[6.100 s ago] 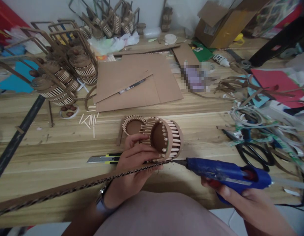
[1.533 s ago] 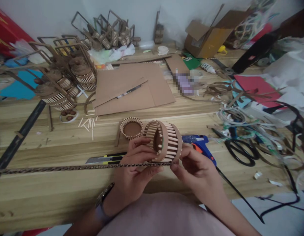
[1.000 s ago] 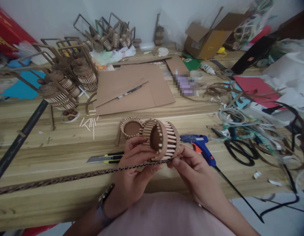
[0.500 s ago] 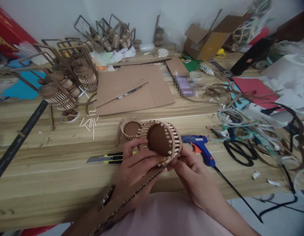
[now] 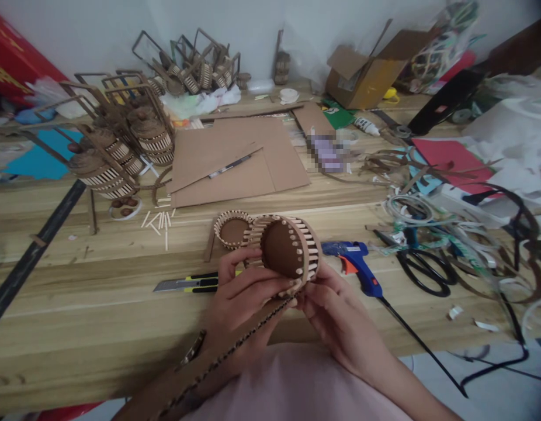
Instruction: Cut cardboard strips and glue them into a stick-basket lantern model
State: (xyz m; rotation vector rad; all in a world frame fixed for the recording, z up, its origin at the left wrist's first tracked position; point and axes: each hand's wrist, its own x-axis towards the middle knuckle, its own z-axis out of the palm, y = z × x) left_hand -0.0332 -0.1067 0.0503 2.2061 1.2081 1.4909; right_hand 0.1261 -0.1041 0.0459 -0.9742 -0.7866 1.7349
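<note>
Both hands hold a small round basket of cardboard and short wooden sticks, tilted so its brown inside faces me. My left hand is closed on the basket's left and near side. At its lower right rim, my right hand pinches near the end of a long cardboard strip. That strip runs down across my left wrist, its corrugated edge up. Just behind sits a second, smaller stick ring with a cardboard base. A yellow-black utility knife lies left of my left hand.
To the right lie a blue glue gun, black scissors and tangled strips. Cardboard sheets with a pen lie ahead. Finished lidded baskets with tall handles stand left, near loose sticks. A black bar crosses the left side.
My right hand has shifted slightly left and down along the basket's rim. The basket has turned very slightly; my left hand stays almost in place.
</note>
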